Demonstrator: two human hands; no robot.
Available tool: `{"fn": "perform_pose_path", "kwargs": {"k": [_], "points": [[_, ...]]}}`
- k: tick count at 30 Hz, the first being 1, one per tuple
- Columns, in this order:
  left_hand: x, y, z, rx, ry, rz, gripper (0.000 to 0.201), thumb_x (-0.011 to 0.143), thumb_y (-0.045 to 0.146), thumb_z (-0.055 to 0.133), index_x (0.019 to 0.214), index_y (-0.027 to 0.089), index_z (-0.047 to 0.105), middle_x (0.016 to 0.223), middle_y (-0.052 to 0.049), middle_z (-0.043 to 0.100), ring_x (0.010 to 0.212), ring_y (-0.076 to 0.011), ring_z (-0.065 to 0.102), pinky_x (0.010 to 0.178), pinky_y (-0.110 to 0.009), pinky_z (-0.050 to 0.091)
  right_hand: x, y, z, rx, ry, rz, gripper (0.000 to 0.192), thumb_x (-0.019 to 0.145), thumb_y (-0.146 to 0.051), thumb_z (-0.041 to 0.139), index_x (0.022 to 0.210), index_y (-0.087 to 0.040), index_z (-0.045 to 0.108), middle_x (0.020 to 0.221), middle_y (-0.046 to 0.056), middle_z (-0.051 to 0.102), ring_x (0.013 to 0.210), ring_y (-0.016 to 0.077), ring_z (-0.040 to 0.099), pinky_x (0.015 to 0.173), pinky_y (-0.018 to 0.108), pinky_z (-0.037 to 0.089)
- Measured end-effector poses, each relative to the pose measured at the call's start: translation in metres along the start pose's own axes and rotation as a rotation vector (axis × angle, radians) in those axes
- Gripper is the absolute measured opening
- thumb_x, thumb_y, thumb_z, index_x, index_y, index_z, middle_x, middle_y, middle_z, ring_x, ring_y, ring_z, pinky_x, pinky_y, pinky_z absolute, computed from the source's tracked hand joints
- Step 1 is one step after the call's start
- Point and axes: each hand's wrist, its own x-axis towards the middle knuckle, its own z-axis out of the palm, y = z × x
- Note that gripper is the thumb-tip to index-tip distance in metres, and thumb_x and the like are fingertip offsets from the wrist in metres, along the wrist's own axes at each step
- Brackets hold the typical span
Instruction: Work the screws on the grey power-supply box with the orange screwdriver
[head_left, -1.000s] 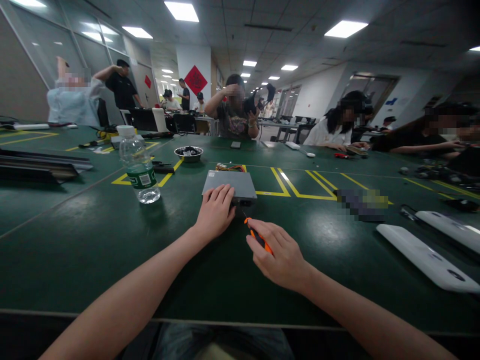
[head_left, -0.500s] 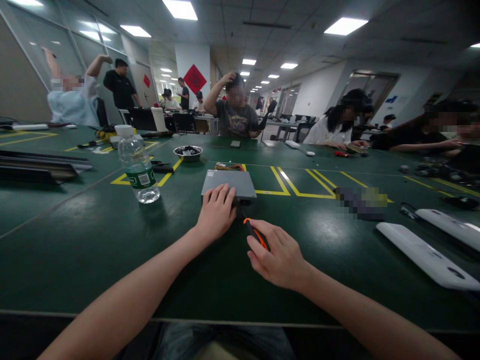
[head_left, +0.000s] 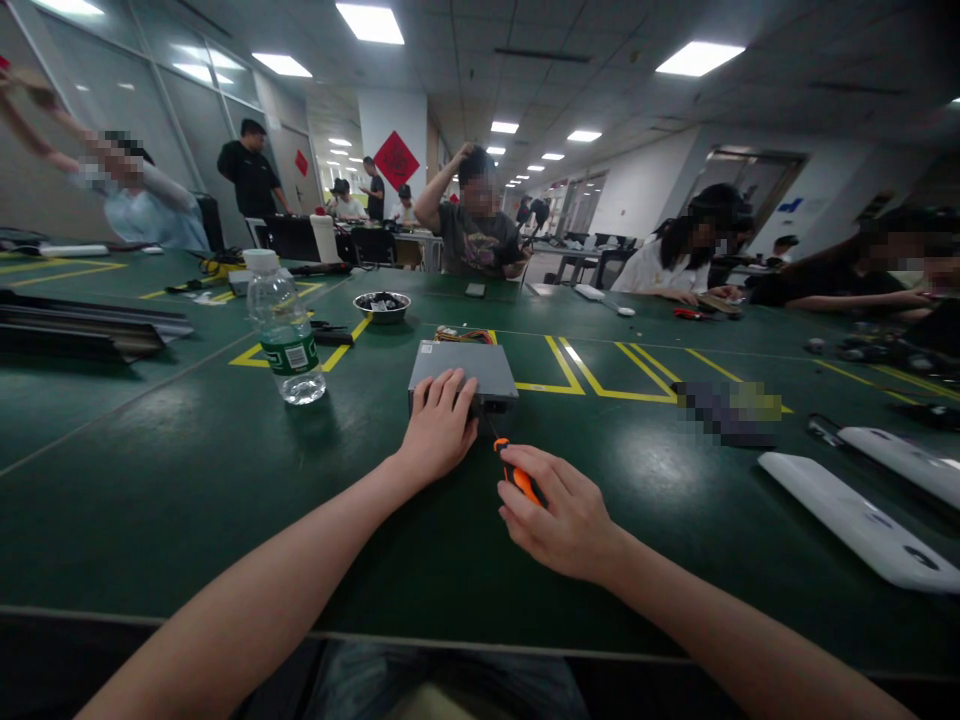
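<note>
A grey metal computer power supply (head_left: 469, 366) lies on the green table, its bundle of coloured cables (head_left: 465, 337) at the far side. My left hand (head_left: 441, 428) grips its near left part, fingers over the top edge and the thumb side at the front face. In my right hand (head_left: 559, 510) is a screwdriver (head_left: 519, 480) with an orange and black handle, held between thumb and fingers. Its thin shaft points up and left to the front face of the power supply, near the dark socket. Whether the tip sits in a screw cannot be made out.
A water bottle (head_left: 289, 340) stands left of the power supply. Behind it is a metal bowl (head_left: 382, 307) with small dark pieces. White panels (head_left: 855, 515) lie at the right, dark metal rails (head_left: 82, 330) at the left. Several people sit around the table.
The view has shifted slightly, moving everything a little to the right. The screwdriver handle has turned in my right hand, showing more orange. At the far left, a person's raised arms have swung left.
</note>
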Motion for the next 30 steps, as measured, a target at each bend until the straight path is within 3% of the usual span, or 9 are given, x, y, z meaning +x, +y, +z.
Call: {"fn": "perform_pose_path", "kwargs": {"k": [5, 11, 17, 24, 30], "points": [[0.0007, -0.0004, 0.0001, -0.005, -0.010, 0.005, 0.044, 0.083, 0.027, 0.045, 0.124, 0.015, 0.043, 0.132, -0.014, 0.042, 0.124, -0.0278, 0.034, 0.103, -0.045, 0.022, -0.0008, -0.0012, 0.0019, -0.002, -0.043, -0.083, 0.023, 0.078, -0.014, 0.053, 0.101, -0.017, 0.055, 0.108, 0.014, 0.061, 0.106, 0.0230, 0.055, 0.079, 0.031, 0.051], [0.0004, -0.0003, -0.0005, 0.012, -0.016, 0.009, 0.044, 0.083, 0.028, 0.045, 0.124, 0.013, 0.043, 0.132, -0.014, 0.042, 0.123, -0.0276, 0.034, 0.103, -0.044, 0.022, 0.0000, 0.0011, 0.0000, -0.037, 0.021, 0.018, 0.010, 0.079, -0.020, 0.057, 0.088, -0.017, 0.056, 0.098, 0.012, 0.064, 0.094, 0.0198, 0.060, 0.075, 0.030, 0.052], [0.0013, 0.0001, 0.0001, -0.002, -0.004, 0.001, 0.043, 0.082, 0.027, 0.045, 0.124, 0.015, 0.043, 0.132, -0.014, 0.043, 0.123, -0.0281, 0.035, 0.102, -0.046, 0.023, -0.0014, -0.0041, 0.0021, -0.017, -0.059, -0.030, 0.022, 0.080, -0.018, 0.048, 0.100, -0.016, 0.055, 0.110, 0.017, 0.059, 0.108, 0.0246, 0.054, 0.078, 0.035, 0.050], [0.0016, -0.0001, -0.0002, -0.033, 0.004, -0.013, 0.041, 0.083, 0.026, 0.044, 0.123, 0.016, 0.044, 0.130, -0.014, 0.044, 0.123, -0.0274, 0.035, 0.102, -0.045, 0.023, 0.0011, 0.0001, -0.0035, -0.090, -0.017, 0.044, 0.011, 0.081, -0.023, 0.056, 0.091, -0.018, 0.058, 0.096, 0.013, 0.064, 0.090, 0.0192, 0.062, 0.072, 0.028, 0.051], [0.0052, -0.0017, 0.0024, -0.027, 0.024, -0.035, 0.034, 0.085, 0.025, 0.042, 0.117, 0.017, 0.049, 0.126, -0.011, 0.048, 0.120, -0.0254, 0.037, 0.101, -0.044, 0.024, 0.0028, -0.0041, -0.0053, -0.077, -0.031, 0.091, 0.016, 0.082, -0.025, 0.050, 0.091, -0.014, 0.056, 0.097, 0.016, 0.063, 0.089, 0.0225, 0.061, 0.069, 0.033, 0.051]]}}
